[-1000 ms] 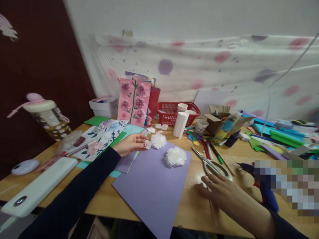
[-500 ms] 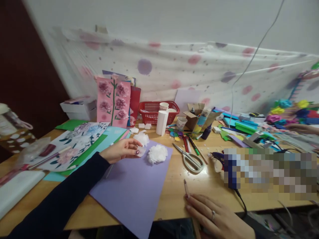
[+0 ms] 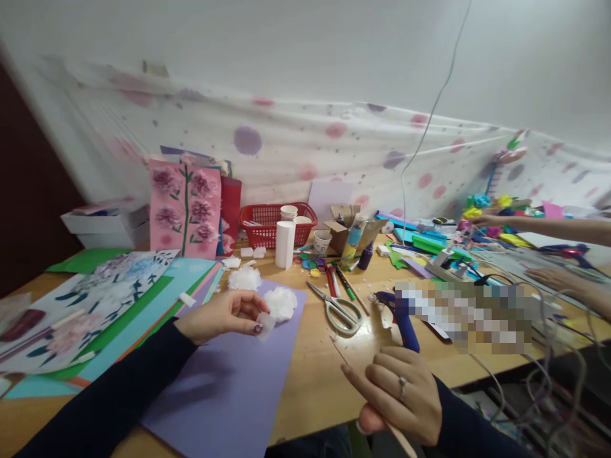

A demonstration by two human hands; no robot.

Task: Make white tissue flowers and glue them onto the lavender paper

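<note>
The left hand (image 3: 217, 318) pinches a small translucent white paper piece (image 3: 266, 327) above a purple rectangular sheet (image 3: 252, 381); rightward, the right hand (image 3: 403, 391) grips a slim wooden stick (image 3: 401, 439).

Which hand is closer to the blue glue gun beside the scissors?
Right. The right hand is just on the near side of the glue gun; the left hand is farther left, over the purple sheet.
</note>
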